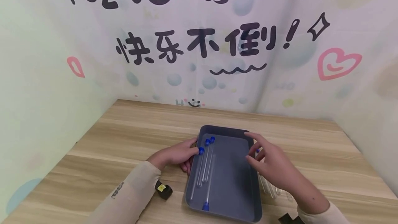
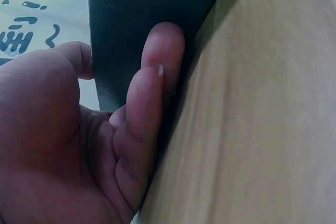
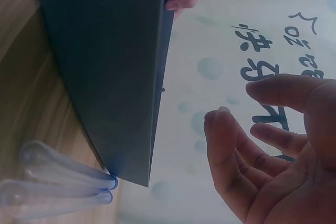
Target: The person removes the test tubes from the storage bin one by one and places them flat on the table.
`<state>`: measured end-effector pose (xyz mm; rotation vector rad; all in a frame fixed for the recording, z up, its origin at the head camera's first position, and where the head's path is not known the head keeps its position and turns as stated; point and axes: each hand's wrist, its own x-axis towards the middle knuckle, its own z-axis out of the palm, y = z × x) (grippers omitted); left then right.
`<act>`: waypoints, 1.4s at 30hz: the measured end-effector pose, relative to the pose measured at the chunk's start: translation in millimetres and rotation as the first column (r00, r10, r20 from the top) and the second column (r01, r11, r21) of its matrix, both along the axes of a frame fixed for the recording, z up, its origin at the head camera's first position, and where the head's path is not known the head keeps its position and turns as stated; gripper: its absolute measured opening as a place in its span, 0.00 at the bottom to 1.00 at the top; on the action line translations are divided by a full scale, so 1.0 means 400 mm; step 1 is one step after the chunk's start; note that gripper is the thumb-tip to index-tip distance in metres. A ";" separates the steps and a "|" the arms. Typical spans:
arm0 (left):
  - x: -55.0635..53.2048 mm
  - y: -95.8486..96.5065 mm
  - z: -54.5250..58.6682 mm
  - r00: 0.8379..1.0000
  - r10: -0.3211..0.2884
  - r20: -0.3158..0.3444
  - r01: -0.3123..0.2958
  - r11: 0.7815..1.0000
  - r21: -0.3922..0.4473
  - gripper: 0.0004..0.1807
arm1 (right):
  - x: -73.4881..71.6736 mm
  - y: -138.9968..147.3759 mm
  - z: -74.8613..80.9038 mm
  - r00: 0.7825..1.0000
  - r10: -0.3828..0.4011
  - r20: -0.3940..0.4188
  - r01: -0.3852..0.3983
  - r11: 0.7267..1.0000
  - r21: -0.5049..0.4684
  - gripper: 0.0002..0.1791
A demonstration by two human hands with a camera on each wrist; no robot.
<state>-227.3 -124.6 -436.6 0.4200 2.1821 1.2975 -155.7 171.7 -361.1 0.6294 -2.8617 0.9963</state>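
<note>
The left hand (image 1: 180, 152) grips the tray (image 1: 230, 174) (blue-capped tubes (image 1: 206, 163) inside, left). Loosely spread, the right hand (image 1: 270, 160) hovers by the right rim (image 1: 259, 198).

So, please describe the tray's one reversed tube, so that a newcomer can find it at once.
On the table, find the grey tray. Inside, look at the tubes along its left side. The reversed tube has its blue cap at the near end; its neighbours' caps are at the far end.
</note>
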 end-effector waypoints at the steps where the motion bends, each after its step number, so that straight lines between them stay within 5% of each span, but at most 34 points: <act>1: 0.000 0.000 0.000 1.000 0.001 0.000 -0.001 1.000 0.000 0.35 | 0.000 -0.003 0.001 1.000 0.002 0.004 -0.002 1.000 0.003 0.37; 15: 0.001 -0.001 -0.007 1.000 0.007 -0.003 -0.007 1.000 0.010 0.34 | -0.002 -0.049 0.012 0.995 0.042 0.093 -0.038 0.998 -0.041 0.35; 33: 0.000 -0.003 -0.009 1.000 0.001 0.005 -0.001 0.999 0.035 0.34 | -0.014 -0.117 0.021 0.995 0.034 0.093 -0.033 0.999 -0.015 0.37; 42: 0.000 -0.006 -0.005 1.000 0.000 0.002 0.000 1.000 0.024 0.34 | -0.030 -0.131 0.014 0.990 0.090 0.105 -0.086 0.995 -0.049 0.36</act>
